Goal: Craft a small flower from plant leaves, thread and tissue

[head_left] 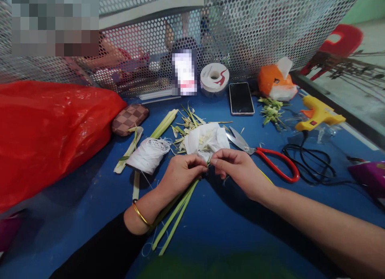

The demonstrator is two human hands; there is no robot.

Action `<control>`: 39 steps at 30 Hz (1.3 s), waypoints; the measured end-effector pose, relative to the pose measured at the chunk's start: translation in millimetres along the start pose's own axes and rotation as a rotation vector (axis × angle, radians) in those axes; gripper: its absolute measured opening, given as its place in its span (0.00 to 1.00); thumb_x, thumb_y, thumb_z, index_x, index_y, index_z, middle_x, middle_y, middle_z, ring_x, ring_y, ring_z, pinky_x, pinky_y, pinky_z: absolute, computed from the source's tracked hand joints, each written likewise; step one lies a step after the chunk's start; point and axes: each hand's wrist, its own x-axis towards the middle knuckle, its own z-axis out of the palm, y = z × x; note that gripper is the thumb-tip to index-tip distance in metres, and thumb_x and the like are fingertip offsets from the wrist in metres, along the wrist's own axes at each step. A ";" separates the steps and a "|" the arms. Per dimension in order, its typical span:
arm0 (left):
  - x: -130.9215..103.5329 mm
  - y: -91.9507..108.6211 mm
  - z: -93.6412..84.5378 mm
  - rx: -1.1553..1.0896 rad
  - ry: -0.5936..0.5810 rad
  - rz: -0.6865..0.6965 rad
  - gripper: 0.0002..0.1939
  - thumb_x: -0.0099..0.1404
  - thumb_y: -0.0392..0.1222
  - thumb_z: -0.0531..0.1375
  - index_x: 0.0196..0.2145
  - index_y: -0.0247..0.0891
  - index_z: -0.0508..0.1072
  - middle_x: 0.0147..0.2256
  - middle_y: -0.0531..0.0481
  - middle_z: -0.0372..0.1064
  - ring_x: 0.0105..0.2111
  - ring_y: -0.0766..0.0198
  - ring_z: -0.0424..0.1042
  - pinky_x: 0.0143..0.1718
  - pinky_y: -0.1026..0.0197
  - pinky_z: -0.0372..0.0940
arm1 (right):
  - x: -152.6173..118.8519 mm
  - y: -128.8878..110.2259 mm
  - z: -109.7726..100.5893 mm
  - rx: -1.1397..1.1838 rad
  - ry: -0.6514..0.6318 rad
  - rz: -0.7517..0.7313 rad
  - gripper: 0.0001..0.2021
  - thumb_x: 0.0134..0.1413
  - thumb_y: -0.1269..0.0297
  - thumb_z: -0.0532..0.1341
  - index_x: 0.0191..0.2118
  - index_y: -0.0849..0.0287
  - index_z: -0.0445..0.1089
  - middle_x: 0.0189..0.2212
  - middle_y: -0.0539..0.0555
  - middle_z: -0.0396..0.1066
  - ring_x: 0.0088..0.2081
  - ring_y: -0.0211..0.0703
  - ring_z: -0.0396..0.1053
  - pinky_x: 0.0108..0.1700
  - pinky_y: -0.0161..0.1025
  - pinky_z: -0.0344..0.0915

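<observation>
My left hand point(182, 172), with a gold bangle at the wrist, is closed in a pinch at the upper end of a few long green stems point(177, 215). Their lower ends slant toward me across the blue table. Fingertip to fingertip with it, my right hand point(236, 168) pinches at the same spot; what lies between its fingers is too small to make out. Just beyond both hands is a crumpled white tissue point(207, 136) with pale scraps on it. A spool of white thread point(148, 152) lies left of my left hand. Red-handled scissors point(278, 160) rest beyond my right forearm.
Plant trimmings point(191, 120) and a thick green stalk point(165, 122) lie behind the tissue. Farther back are a lit phone point(184, 72), a ribbon roll point(214, 76), a dark phone point(241, 98) and an orange tissue pack point(276, 82). A yellow glue gun point(321, 112) with black cord sits right; a red bag point(54, 134) left.
</observation>
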 end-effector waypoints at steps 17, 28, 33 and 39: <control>0.4 0.0 0.4 -0.008 -0.015 0.002 0.04 0.55 0.38 0.64 0.28 0.36 0.80 0.23 0.52 0.75 0.22 0.66 0.71 0.27 0.65 0.65 | -0.9 -0.8 0.2 -0.017 0.010 -0.032 0.10 0.48 0.57 0.65 0.27 0.59 0.71 0.20 0.47 0.66 0.23 0.35 0.62 0.28 0.35 0.61; -0.9 2.4 -3.2 0.133 -0.035 0.125 0.07 0.62 0.41 0.59 0.29 0.37 0.74 0.23 0.54 0.71 0.24 0.66 0.68 0.28 0.65 0.62 | 0.7 2.5 -10.2 -0.327 0.054 -0.393 0.13 0.56 0.65 0.61 0.47 0.54 0.74 0.42 0.54 0.73 0.34 0.40 0.69 0.38 0.39 0.66; 0.3 1.1 -4.1 0.068 -0.061 0.099 0.06 0.61 0.42 0.59 0.29 0.37 0.72 0.23 0.54 0.69 0.23 0.66 0.68 0.27 0.64 0.62 | -2.0 7.8 -14.3 -0.850 -0.002 -0.510 0.06 0.59 0.63 0.61 0.38 0.56 0.75 0.37 0.55 0.71 0.32 0.41 0.69 0.34 0.38 0.63; 1.6 4.3 -5.1 -0.022 -0.078 0.064 0.05 0.59 0.41 0.60 0.29 0.37 0.71 0.23 0.55 0.69 0.22 0.67 0.68 0.27 0.64 0.62 | -0.5 12.4 -8.2 -1.013 -0.015 -0.572 0.13 0.65 0.66 0.54 0.33 0.58 0.74 0.32 0.55 0.69 0.32 0.41 0.68 0.33 0.36 0.60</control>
